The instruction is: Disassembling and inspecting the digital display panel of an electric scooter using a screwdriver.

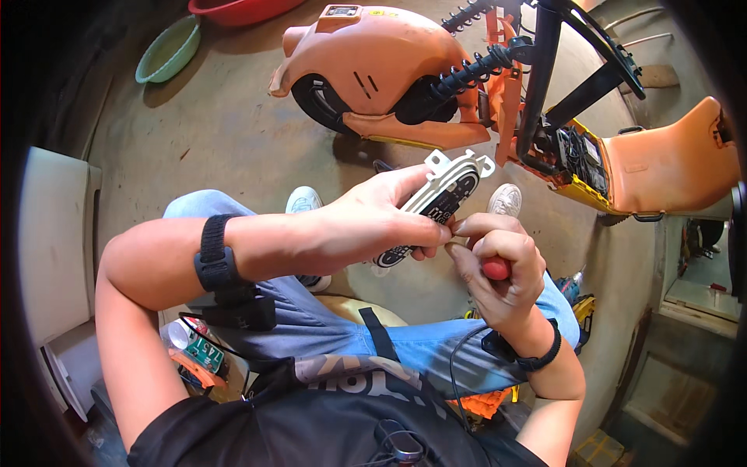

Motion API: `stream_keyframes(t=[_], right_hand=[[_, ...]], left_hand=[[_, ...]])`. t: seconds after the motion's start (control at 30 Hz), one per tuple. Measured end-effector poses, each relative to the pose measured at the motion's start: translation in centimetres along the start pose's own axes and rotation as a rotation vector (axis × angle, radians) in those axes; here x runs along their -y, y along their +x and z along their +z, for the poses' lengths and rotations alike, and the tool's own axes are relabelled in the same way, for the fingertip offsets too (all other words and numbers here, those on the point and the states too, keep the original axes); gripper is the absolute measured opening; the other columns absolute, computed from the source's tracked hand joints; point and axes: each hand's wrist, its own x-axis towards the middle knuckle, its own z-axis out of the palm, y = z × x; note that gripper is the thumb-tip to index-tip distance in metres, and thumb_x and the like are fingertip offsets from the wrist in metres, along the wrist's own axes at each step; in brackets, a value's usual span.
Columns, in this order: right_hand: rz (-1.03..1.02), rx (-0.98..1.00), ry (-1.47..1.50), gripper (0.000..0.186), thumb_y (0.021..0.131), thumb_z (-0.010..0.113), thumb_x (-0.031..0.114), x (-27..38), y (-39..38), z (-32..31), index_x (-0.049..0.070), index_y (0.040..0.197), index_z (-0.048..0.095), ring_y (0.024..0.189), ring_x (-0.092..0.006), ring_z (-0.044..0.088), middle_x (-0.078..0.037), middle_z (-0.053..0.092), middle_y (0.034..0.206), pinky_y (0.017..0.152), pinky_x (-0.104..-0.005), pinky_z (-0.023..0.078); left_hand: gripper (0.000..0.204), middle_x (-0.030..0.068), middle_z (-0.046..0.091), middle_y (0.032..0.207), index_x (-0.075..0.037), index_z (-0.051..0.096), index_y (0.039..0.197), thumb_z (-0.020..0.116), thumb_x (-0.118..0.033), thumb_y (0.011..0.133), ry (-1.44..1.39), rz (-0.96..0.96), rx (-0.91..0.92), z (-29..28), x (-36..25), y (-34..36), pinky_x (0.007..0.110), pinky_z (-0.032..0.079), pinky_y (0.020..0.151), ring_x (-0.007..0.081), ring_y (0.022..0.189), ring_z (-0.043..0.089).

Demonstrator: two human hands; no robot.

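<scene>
Left hand: closed around an oval display panel, thumb over the dark face, index finger along the far edge. The panel is held in the air in front of the seated person, above the floor and between the two shoes. It lies on a slant, its upper end to the right; pale frame, with mounting tabs at that end.

Right hand: fingers curled around a red handle, its rounded end showing out of the fist. Thumb and forefinger come nearly together just beside the panel's lower right edge, near the left fingertips. Cannot tell whether they pinch anything; the rest of the tool is hidden.

Both forearms carry black straps. Blue jeans lie below the hands.

Surroundings: an orange scooter stands beyond the hands, its rear wheel at left; cables show in an uncovered compartment at right. Far left, a green basin sits near a red basin. A white cabinet stands at the left edge.
</scene>
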Motion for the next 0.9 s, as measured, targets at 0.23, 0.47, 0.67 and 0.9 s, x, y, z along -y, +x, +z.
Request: stream_keyframes(t=[0.23, 0.47, 0.67, 0.9], right_hand=[[-0.063, 0.025, -0.057, 0.034, 0.076, 0.075, -0.014, -0.7, 0.2, 0.5, 0.004, 0.097, 0.056, 0.079, -0.0265, 0.069, -0.015, 0.07, 0.092, 0.07, -0.0328, 0.054], [0.056, 0.048, -0.078, 0.028, 0.078, 0.069, -0.013, -2.4, -0.3, 1.2, 0.004, 0.096, 0.056, 0.079, -0.027, 0.067, -0.015, 0.067, 0.089, 0.074, -0.0342, 0.054], [0.494, 0.496, -0.269, 0.021, 0.082, 0.069, 0.007, -9.4, -1.4, 6.2, 0.007, 0.098, 0.057, 0.083, -0.0364, 0.065, -0.016, 0.064, 0.086, 0.075, -0.044, 0.051], [0.621, 0.608, -0.431, 0.035, 0.083, 0.071, 0.025, -24.3, -8.6, 15.7, 0.009, 0.113, 0.062, 0.096, -0.0391, 0.067, -0.018, 0.07, 0.098, 0.082, -0.0444, 0.053]], left_hand=[[0.035, 0.0023, 0.062, 0.098, -0.006, 0.055, 0.116, 0.071, -0.01, 0.086, 0.049, -0.02, -0.045, -0.4, 1.0, 0.5, 0.027, 0.048, 0.077, 0.009, 0.085, 0.059], [0.032, 0.0032, 0.06, 0.088, -0.008, 0.056, 0.105, 0.071, -0.03, 0.087, -0.056, 0.173, -0.218, -1.7, -0.5, 0.3, 0.028, 0.045, 0.07, 0.012, 0.083, 0.059], [0.045, 0.0097, 0.069, 0.104, -0.001, 0.063, 0.12, 0.062, -0.038, 0.093, -0.332, 0.194, -0.284, -3.0, -2.0, -0.4, 0.034, 0.052, 0.084, 0.0189, 0.089, 0.065], [0.039, 0.0053, 0.062, 0.119, -0.008, 0.056, 0.13, 0.061, -0.031, 0.099, -0.249, 0.197, -0.213, -3.1, -2.2, -0.8, 0.031, 0.051, 0.088, 0.0153, 0.098, 0.061]])
